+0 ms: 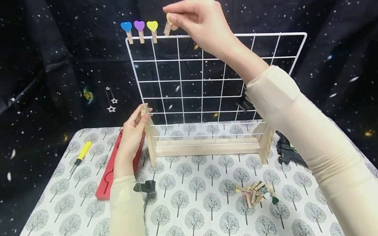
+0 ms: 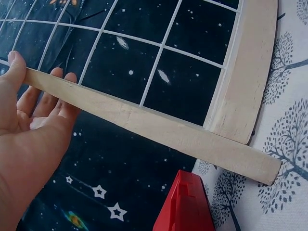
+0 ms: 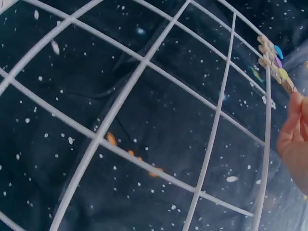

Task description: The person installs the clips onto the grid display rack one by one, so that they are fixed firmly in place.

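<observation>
Pinching clothespin [image 1: 167,29] with right hand [image 1: 204,23] near top edge of white grid [image 1: 203,79], just beside yellow clip [image 1: 152,26]; gripping wooden upright [image 1: 151,144] with left hand [image 1: 131,138], presumably to keep grid from tipping.

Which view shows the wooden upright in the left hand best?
The left wrist view: the wooden upright runs large across it, from the left hand to its lower end. The head view shows it smaller, its top partly covered by the hand; the right wrist view shows none of it.
</observation>
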The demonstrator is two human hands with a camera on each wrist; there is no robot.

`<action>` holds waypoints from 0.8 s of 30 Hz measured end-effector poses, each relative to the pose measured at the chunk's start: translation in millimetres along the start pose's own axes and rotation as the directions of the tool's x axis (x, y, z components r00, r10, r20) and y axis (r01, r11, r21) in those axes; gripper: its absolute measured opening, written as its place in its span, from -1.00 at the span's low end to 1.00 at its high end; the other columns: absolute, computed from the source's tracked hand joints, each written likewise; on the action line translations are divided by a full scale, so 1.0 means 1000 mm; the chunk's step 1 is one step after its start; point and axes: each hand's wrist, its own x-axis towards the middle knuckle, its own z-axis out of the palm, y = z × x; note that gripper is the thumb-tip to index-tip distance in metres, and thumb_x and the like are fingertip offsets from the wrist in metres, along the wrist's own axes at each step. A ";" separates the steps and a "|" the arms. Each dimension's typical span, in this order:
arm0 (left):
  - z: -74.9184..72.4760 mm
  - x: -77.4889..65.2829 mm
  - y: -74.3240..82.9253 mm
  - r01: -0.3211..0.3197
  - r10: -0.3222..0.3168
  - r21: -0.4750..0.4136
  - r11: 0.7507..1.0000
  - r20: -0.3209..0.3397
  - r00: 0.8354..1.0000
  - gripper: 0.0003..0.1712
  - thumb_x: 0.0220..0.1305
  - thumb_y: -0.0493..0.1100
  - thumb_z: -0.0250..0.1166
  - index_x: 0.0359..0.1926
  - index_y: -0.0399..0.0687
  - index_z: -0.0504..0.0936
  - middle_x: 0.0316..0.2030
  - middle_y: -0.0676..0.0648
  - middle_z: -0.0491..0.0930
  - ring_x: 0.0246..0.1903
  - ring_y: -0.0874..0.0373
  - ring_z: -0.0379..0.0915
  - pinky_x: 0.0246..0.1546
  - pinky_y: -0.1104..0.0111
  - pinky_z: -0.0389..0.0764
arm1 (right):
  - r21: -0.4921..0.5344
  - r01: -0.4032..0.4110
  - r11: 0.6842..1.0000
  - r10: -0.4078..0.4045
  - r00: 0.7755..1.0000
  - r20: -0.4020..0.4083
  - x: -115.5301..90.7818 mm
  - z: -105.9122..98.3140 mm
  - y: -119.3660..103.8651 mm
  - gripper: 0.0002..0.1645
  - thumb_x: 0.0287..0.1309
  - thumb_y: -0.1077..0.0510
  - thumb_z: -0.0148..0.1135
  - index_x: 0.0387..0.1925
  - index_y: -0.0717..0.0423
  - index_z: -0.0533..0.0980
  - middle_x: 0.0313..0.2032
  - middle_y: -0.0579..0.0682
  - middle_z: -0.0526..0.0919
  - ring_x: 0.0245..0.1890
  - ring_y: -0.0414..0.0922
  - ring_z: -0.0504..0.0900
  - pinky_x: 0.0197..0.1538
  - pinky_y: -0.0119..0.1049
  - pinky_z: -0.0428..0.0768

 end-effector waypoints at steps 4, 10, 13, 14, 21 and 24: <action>0.001 0.000 0.002 -0.002 0.002 -0.004 1.000 -0.004 1.000 -0.46 0.16 0.03 0.09 0.20 0.25 0.25 0.09 0.01 0.38 0.12 0.19 0.24 0.19 0.19 0.14 | 0.044 -0.077 0.996 0.078 0.997 -0.016 0.010 -0.001 0.001 -0.65 -0.07 0.14 0.22 -0.16 0.15 0.55 -0.27 0.01 0.65 -0.31 -0.29 0.60 -0.11 -0.51 0.43; 0.001 0.001 0.000 0.002 -0.002 0.008 1.000 -0.007 1.000 -0.47 0.18 0.02 0.08 0.20 0.26 0.25 0.09 0.03 0.38 0.11 0.21 0.25 0.20 0.18 0.13 | -0.012 -0.055 0.998 0.055 0.998 -0.028 0.019 0.000 0.020 -0.67 -0.09 0.08 0.23 -0.21 0.09 0.58 -0.31 -0.02 0.66 -0.33 -0.31 0.59 -0.18 -0.51 0.45; 0.000 0.001 0.000 0.008 -0.008 0.009 1.000 -0.007 1.000 -0.48 0.19 0.00 0.07 0.20 0.26 0.25 0.09 0.04 0.38 0.11 0.21 0.25 0.20 0.18 0.13 | -0.066 -0.040 0.997 0.038 0.999 -0.026 0.022 0.001 0.026 -0.70 -0.07 0.05 0.22 -0.24 0.06 0.60 -0.33 -0.05 0.66 -0.36 -0.32 0.59 -0.33 -0.53 0.40; 0.000 0.001 0.000 0.008 -0.008 0.008 1.000 -0.008 1.000 -0.48 0.19 0.01 0.07 0.20 0.26 0.25 0.08 0.04 0.38 0.11 0.21 0.25 0.20 0.18 0.12 | -0.088 -0.035 0.995 0.032 0.999 -0.029 0.023 0.001 0.026 -0.71 -0.06 0.05 0.22 -0.25 0.05 0.60 -0.33 -0.06 0.66 -0.37 -0.32 0.59 -0.38 -0.54 0.37; 0.000 0.001 -0.001 0.008 -0.008 0.002 1.000 -0.003 1.000 -0.46 0.16 0.03 0.09 0.20 0.27 0.24 0.09 0.04 0.38 0.12 0.20 0.23 0.20 0.14 0.11 | -0.240 -0.013 0.971 0.007 1.000 -0.027 0.026 0.001 0.022 -0.77 0.02 0.08 0.16 -0.27 0.06 0.61 -0.31 -0.07 0.65 -0.42 -0.31 0.56 -0.50 -0.52 0.27; 0.001 0.001 -0.001 0.011 -0.011 0.004 1.000 -0.001 1.000 -0.46 0.16 0.04 0.09 0.19 0.29 0.25 0.09 0.03 0.37 0.12 0.20 0.23 0.20 0.14 0.11 | -0.286 -0.014 0.958 0.013 1.000 -0.006 0.027 0.002 0.019 -0.78 0.05 0.09 0.14 -0.28 0.06 0.61 -0.32 -0.06 0.66 -0.42 -0.31 0.56 -0.47 -0.55 0.34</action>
